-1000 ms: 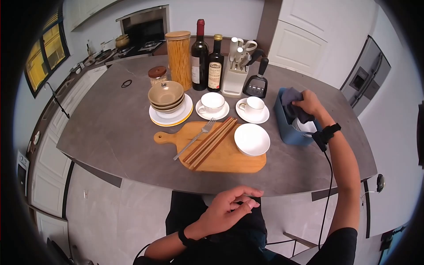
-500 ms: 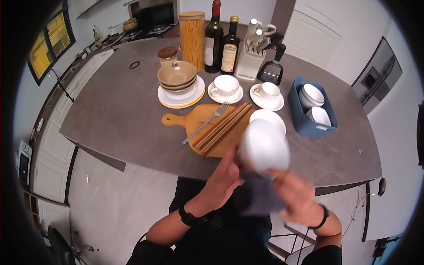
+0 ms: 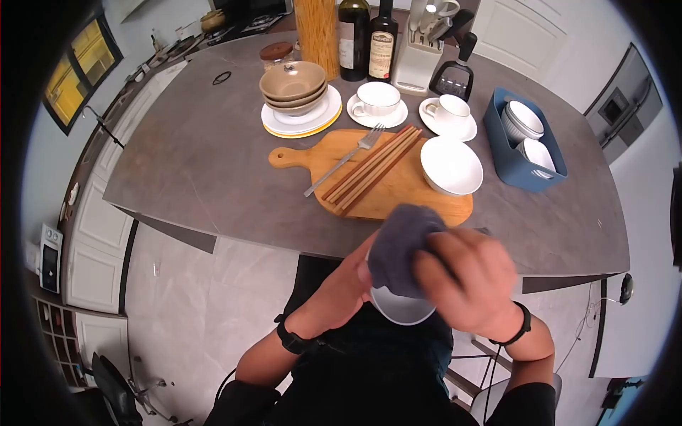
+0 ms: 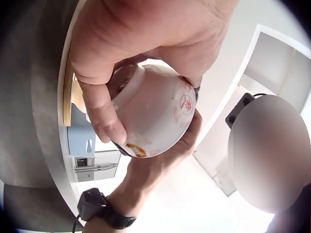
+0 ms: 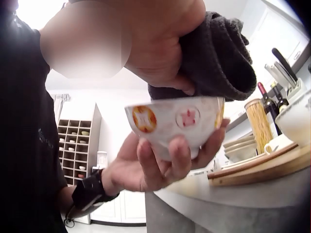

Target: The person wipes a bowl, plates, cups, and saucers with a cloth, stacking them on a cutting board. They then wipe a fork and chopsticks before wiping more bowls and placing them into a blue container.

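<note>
A white bowl [image 3: 402,307] with red and orange motifs on its outside is held in front of the body, below the counter's edge. My left hand [image 3: 342,290] grips it from beneath, fingers curled round its base, as the right wrist view shows with the bowl [image 5: 177,121] upright. My right hand [image 3: 469,280] holds a dark grey cloth [image 3: 403,248] against the bowl's rim and inside. In the right wrist view the cloth [image 5: 216,58] hangs over the rim, and the bowl's inside is hidden.
On the counter [image 3: 206,156] lie a cutting board [image 3: 295,157] with chopsticks [image 3: 373,170], a fork [image 3: 344,160] and a white bowl [image 3: 451,165]. Behind stand stacked bowls [image 3: 292,82], two cups [image 3: 378,99], bottles [image 3: 381,50] and a knife block [image 3: 418,64]. A blue bin [image 3: 529,176] holds bowls.
My right hand has come from the bin to the body with the cloth. A bowl was brought between both hands, and the cloth now covers part of it. The view has tilted down.
</note>
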Available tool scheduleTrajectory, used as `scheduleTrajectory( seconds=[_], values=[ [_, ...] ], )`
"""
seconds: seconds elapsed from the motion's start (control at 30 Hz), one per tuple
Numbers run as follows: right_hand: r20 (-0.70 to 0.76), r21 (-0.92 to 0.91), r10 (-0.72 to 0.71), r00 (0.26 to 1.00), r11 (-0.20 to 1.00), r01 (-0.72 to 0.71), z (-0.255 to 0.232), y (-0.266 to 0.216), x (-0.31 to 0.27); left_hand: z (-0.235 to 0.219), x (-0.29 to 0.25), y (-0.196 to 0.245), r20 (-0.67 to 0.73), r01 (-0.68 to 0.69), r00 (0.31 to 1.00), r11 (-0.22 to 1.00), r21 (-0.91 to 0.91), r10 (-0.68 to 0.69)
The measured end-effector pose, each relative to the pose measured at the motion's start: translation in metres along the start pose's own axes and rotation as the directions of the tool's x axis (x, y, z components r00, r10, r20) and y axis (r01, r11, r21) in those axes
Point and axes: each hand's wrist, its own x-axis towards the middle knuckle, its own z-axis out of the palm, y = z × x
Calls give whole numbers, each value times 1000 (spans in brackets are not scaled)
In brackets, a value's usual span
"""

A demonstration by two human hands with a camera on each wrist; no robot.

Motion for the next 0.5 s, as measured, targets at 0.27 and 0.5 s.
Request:
scheduleTrajectory(
  seconds=[0.27, 0.5],
  values=[
    [269, 274, -14, 963, 960, -62, 13, -9, -17, 9, -11, 31, -11, -215, 973, 930, 299, 228],
    [640, 724, 183, 746, 182, -665, -14, -6, -37, 16, -17, 22, 104, -228, 973, 942, 245, 208]
  ],
)
